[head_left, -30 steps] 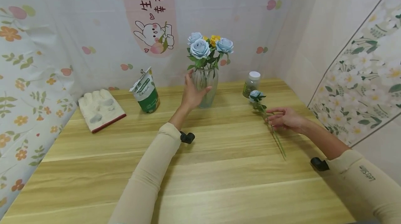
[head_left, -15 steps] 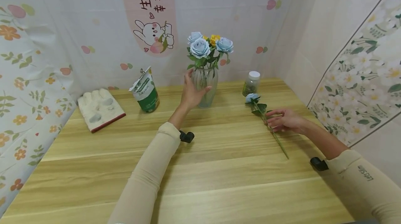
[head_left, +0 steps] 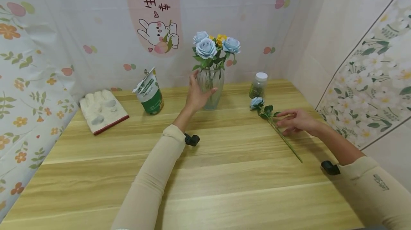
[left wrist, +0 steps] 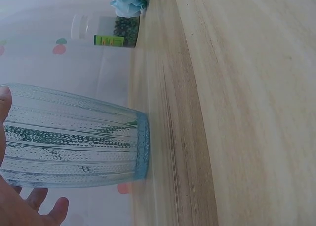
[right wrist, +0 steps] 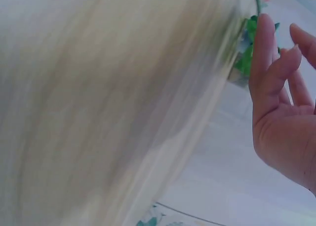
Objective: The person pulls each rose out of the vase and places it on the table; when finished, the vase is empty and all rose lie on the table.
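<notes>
My left hand (head_left: 198, 97) grips the ribbed clear glass vase (head_left: 219, 86), thumb across its front and fingers round its far left side. In the left wrist view the vase (left wrist: 74, 142) stands on the table, the thumb and fingers on opposite sides of it. Artificial blue roses (head_left: 206, 48) and yellow flowers (head_left: 221, 39) fill the vase. A single blue rose (head_left: 257, 103) lies on the table to the right, its stem slanting toward the front. Beside that stem my right hand (head_left: 298, 121) hovers with relaxed, spread fingers; nothing is between them in the right wrist view.
Behind the single rose stands a small white-capped bottle (head_left: 258, 85) with dark contents. Left of the vase are a clipped green-and-white pouch (head_left: 150, 96) and a cream work glove (head_left: 104, 112). Patterned curtains (head_left: 106, 15) enclose the wooden table (head_left: 224, 187) at the back and sides.
The single rose has come down flat onto the table, its stem end swinging right. My right hand has let go and shifted slightly right. My left hand stays on the vase.
</notes>
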A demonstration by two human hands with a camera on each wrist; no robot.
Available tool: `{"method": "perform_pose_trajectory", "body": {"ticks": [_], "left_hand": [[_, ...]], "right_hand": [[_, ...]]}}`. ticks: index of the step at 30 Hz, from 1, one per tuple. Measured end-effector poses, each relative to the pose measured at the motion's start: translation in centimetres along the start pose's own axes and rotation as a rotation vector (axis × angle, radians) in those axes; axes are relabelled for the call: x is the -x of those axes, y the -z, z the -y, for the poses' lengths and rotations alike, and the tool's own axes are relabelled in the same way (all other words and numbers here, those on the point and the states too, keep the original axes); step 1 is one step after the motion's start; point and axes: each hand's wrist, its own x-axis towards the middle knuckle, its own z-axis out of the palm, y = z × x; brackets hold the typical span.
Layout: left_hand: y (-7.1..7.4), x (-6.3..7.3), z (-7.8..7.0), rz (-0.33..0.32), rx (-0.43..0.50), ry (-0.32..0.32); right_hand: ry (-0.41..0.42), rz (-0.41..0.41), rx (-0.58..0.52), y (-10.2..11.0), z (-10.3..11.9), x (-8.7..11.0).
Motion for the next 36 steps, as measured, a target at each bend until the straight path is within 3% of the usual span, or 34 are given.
{"method": "perform_pose_trajectory", "body": {"ticks": [10, 16, 24, 36], "left_hand": [[0.2, 0.0, 0.0, -0.011, -0.002, 0.002], [0.6, 0.0, -0.1, -0.011, -0.001, -0.002], [0.1, 0.1, -0.1, -0.006, -0.008, -0.003], [0.0, 0.1, 0.1, -0.019, 0.006, -0.036]], "right_hand": [[0.075, -0.095, 0.069, -1.7, 3.2, 0.6], [0.083, -0.098, 0.008, -3.3, 5.2, 0.6], [0.111, -0.134, -0.026, -5.1, 6.1, -0.1], [0.174, -0.186, -0.125, -7.3, 8.2, -2.1]]}}
